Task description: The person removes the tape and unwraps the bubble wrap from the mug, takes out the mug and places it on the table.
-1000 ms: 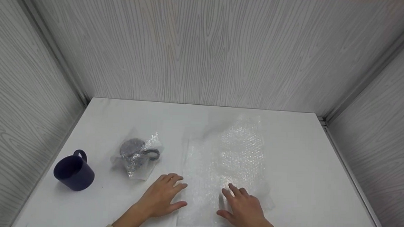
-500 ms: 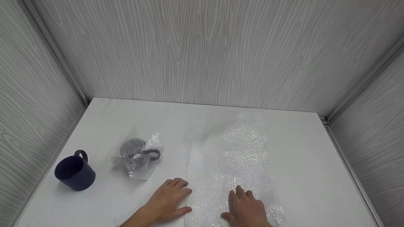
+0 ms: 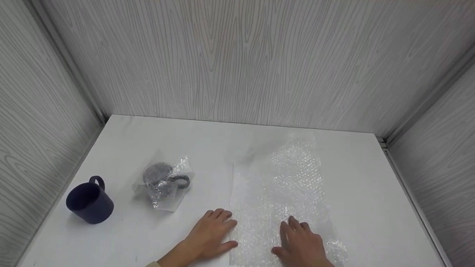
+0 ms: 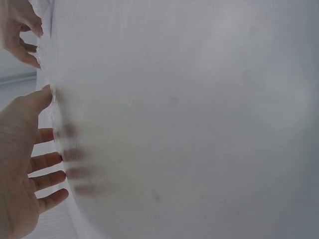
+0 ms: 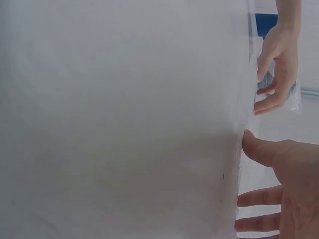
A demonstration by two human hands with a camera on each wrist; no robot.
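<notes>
A clear sheet of bubble wrap [image 3: 258,199] lies spread on the white table. My left hand [image 3: 212,234] touches its left edge near the front, the fingers spread and fairly straight. On the wrap's lower right part rests my right hand [image 3: 302,247], fingers extended with the thumb out to the side. In the left wrist view the fingertips [image 4: 60,177] of my left hand meet the surface. The right wrist view shows the right thumb and fingers [image 5: 261,195] touching the sheet's edge. Neither hand grips anything.
Left of the wrap lies a dark mug wrapped in bubble wrap [image 3: 163,182], its handle pointing right. A bare dark blue mug [image 3: 91,203] stands farther left near the table's edge. Grey wood-grain panels [image 3: 241,56] enclose the back and both sides.
Both hands have shifted to the right, and the bubble wrap sheet has slid right with them. Both mugs keep their places on the table.
</notes>
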